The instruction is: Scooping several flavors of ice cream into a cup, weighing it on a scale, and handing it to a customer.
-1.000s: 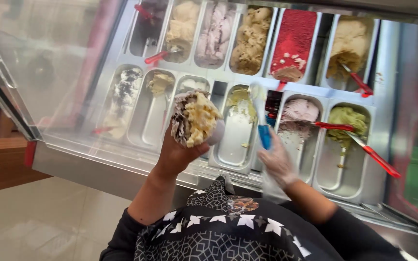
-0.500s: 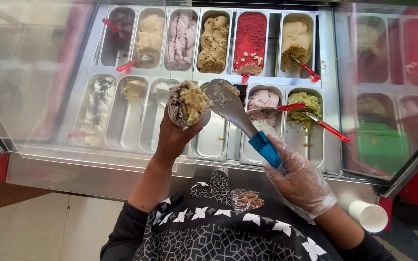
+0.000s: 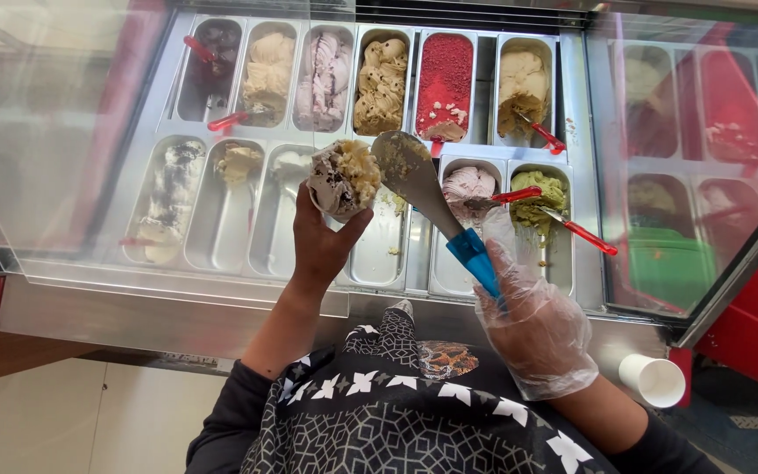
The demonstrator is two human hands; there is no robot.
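Observation:
My left hand [image 3: 322, 246] grips a small cup [image 3: 342, 178] heaped with brown, white and tan ice cream, held above the freezer tubs. My right hand [image 3: 532, 320], in a clear plastic glove, holds a metal spade [image 3: 410, 174] by its blue handle [image 3: 475, 259]. The spade's flat blade carries a smear of tan ice cream and sits right beside the cup, touching or almost touching its right side.
The open display freezer [image 3: 72, 298] holds two rows of steel tubs with different flavours, including a red one [image 3: 445, 83] and a green one [image 3: 537, 193], several with red-handled spades [image 3: 576, 230]. A white paper cup [image 3: 655, 379] stands at the right. Glass panels flank both sides.
The spade has come up out of the tubs to the cup's side. My right hand has drawn back toward me. The view has shifted right across the freezer.

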